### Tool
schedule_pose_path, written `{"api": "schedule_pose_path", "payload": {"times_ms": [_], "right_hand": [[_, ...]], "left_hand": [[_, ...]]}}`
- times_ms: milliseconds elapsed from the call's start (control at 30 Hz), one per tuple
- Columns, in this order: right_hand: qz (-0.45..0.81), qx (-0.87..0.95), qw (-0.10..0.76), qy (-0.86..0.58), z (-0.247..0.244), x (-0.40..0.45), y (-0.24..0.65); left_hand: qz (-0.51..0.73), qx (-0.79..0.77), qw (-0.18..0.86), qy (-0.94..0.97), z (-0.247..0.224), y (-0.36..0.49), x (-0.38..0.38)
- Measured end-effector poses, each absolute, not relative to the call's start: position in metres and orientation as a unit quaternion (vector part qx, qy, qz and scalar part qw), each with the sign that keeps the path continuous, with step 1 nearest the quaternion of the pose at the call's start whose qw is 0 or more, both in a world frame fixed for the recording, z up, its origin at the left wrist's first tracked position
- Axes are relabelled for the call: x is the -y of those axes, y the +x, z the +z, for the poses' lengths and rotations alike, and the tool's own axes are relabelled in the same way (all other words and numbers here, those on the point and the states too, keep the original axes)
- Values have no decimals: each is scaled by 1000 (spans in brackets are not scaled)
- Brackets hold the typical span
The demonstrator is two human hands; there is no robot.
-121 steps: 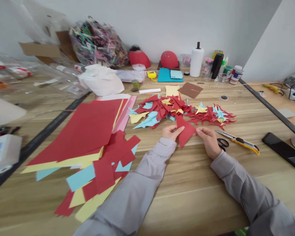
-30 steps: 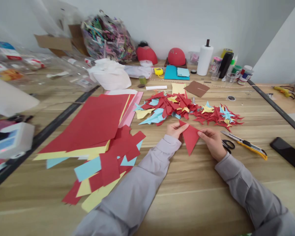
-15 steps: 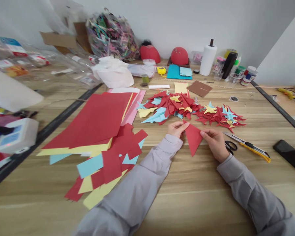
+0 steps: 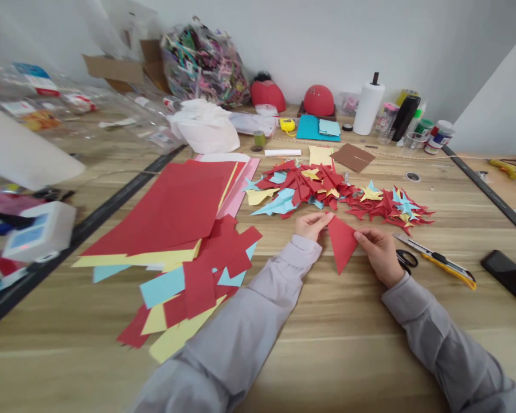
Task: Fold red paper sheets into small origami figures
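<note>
Both forearms, in grey sleeves, lie along the light wood-grain surface (image 4: 327, 367), wrists angled inward. The left hand (image 4: 312, 225) and right hand (image 4: 380, 255) face each other, fingers (image 4: 324, 218) narrowed to a pinch on the upper edges of a red paper triangle (image 4: 341, 244), its point toward the person. It sits just in front of a heap of cut red, yellow and blue paper stars (image 4: 301, 189). Near the right hand: black-handled scissors (image 4: 406, 259) — touching a yellow utility knife (image 4: 449, 267)? Cannot tell.
</note>
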State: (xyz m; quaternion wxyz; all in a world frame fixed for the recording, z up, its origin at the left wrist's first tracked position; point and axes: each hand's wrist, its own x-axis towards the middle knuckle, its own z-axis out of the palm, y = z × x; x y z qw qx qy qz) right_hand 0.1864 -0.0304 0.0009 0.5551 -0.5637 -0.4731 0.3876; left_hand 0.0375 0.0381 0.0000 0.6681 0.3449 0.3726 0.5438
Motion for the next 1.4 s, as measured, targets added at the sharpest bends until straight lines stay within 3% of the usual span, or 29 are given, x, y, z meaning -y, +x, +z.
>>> {"api": "schedule_pose_path", "payload": {"times_ms": [1000,1400], "right_hand": [[376,472,548,-579,-3,31,186],[366,473,553,-580,-1,31,184]], "left_hand": [[576,-399,653,287,-4,34,-48],[568,-363,701,234,10,32,-46]]}}
